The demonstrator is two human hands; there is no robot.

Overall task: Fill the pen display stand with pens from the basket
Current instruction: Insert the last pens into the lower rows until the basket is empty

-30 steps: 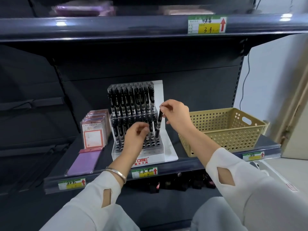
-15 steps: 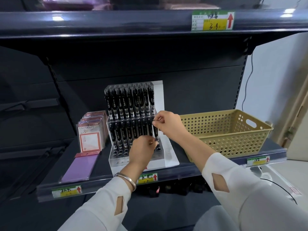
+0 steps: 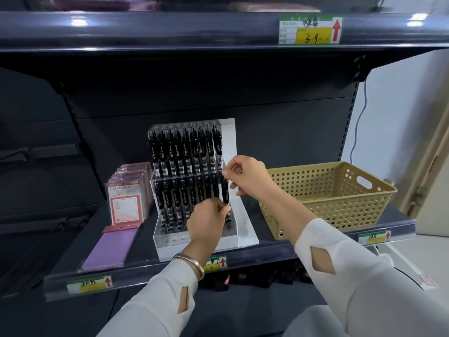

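Note:
A clear tiered pen display stand (image 3: 167, 235) stands mid-shelf, its back and middle rows full of black pens. One black pen (image 3: 226, 195) stands upright at the right end of the lower row, its tip at a hole. My right hand (image 3: 247, 177) pinches the pen's top. My left hand (image 3: 209, 221) grips its lower part near the stand's holes. The tan perforated basket (image 3: 340, 203) sits to the right of the stand; no pens show inside it from here.
Packs of notebooks marked "University" (image 3: 125, 203) and a purple pack (image 3: 109, 248) lie left of the stand. A white divider panel (image 3: 229, 147) rises beside the stand. The upper shelf (image 3: 170, 27) overhangs. Price labels line the shelf's front edge (image 3: 374, 237).
My right hand has lowered the pen from a tilted hold above the stand to upright at the lower row's right end. My left hand moved right and took its lower part.

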